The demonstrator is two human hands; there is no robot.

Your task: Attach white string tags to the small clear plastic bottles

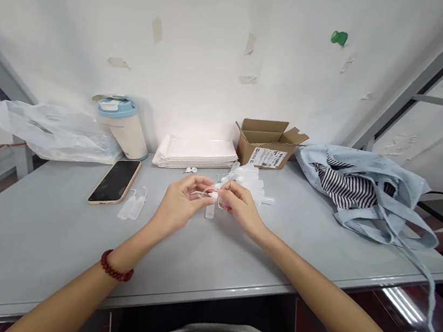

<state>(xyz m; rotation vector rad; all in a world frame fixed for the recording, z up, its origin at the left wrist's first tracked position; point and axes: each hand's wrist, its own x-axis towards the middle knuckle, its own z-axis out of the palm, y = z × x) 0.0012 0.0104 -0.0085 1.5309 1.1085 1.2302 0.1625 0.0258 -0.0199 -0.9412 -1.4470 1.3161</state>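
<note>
My left hand (184, 199) and my right hand (241, 204) meet over the middle of the table, both closed in a pinch. Between their fingertips is a small translucent plastic bottle (209, 212) with a white top and a thin white cord. The bottle's body points down towards me. My fingers partly cover its top and the cord. Just behind my right hand lies a pile of similar translucent bottles (248, 176). Left of my left hand, a few bottles with cord loops (132, 206) lie side by side on the table.
A phone (115, 182), a tumbler (124, 128) and a plastic bag (58, 131) occupy the left side. Along the wall are stacked white sheets or envelopes (196, 153), small white pieces (190, 170) and an open cardboard box (268, 147). A blue cloth bag (399, 181) drapes the right end.
</note>
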